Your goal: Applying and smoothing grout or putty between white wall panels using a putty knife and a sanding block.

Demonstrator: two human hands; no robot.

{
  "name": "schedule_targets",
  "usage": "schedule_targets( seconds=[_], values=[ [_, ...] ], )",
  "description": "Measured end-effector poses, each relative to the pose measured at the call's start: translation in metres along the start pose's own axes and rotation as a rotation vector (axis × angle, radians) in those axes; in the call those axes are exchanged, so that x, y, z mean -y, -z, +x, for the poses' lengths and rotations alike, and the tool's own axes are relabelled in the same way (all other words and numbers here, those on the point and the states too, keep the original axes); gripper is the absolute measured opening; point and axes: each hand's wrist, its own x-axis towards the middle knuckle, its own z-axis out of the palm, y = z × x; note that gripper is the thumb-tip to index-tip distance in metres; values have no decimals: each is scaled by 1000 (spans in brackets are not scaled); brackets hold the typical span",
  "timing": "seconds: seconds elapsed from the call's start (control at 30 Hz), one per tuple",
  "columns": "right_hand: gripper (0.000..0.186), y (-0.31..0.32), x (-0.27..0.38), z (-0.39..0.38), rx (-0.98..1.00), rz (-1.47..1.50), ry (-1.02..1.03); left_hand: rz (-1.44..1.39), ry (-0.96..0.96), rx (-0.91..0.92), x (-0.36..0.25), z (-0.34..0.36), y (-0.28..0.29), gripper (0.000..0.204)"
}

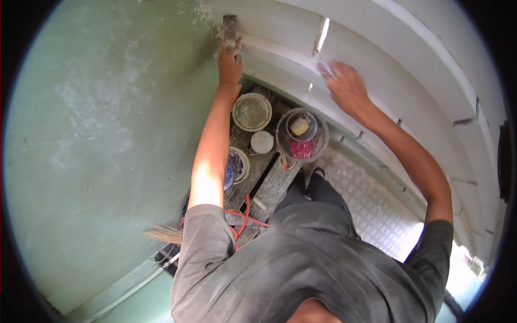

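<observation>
My left hand [230,67] is raised into the corner between the green wall and the white slatted panel. It grips a putty knife [230,27], whose dark, smeared blade points up and away from me. One finger stretches along the tool. My right hand [347,86] reaches up to the white panel [280,51], close to a bright gap [321,36] between its boards. Its fingers are stretched out and blurred by motion, with whitish tips. I see nothing held in that hand, though the blur hides detail.
Below my hands, a weathered plank platform [276,188] holds a tub [251,112], a white lid [262,142] and a clear basin [323,141] with a sponge [299,126]. A red cord [246,215] lies nearer me. The green wall [107,161] rises along my left.
</observation>
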Motion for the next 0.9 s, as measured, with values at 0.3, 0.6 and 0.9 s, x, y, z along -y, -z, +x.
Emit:
schedule_targets(
  seconds=[0.3,0.6,0.9],
  values=[
    [65,-7,-2,-18,-174,-32,40,-52,57,58,-1,-4,3,55],
    [64,-4,-22,-46,-206,58,-107,-151,26,11,-110,-67,-36,64],
    [59,6,-43,-113,-44,4,-280,-310,-50,83,-168,-93,-36,61]
  ],
)
